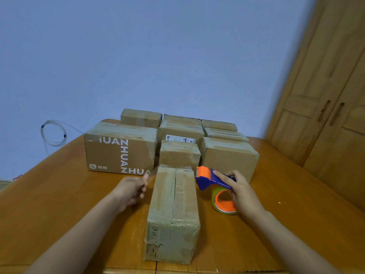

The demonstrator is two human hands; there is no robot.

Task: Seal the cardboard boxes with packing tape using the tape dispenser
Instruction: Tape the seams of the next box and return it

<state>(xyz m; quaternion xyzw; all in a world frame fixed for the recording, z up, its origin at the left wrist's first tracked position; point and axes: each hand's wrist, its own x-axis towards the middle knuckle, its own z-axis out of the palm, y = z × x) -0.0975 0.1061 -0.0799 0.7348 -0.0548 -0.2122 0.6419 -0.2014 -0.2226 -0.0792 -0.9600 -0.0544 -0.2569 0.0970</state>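
While right hand grips tape dispenser | left hand blurred, grasp unclear

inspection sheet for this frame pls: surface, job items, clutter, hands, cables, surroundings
Surface: wooden table, bare wood at left.
Job's things: near box, top seam showing; stacked boxes behind it; tape dispenser to its right.
Clutter: nothing seen.
Hands: left hand beside the box, pinching a clear tape strip; right hand grips the dispenser.
Cables: thin coil of cable on the wall, left.
Surroundings: blue wall, wooden cupboard right.
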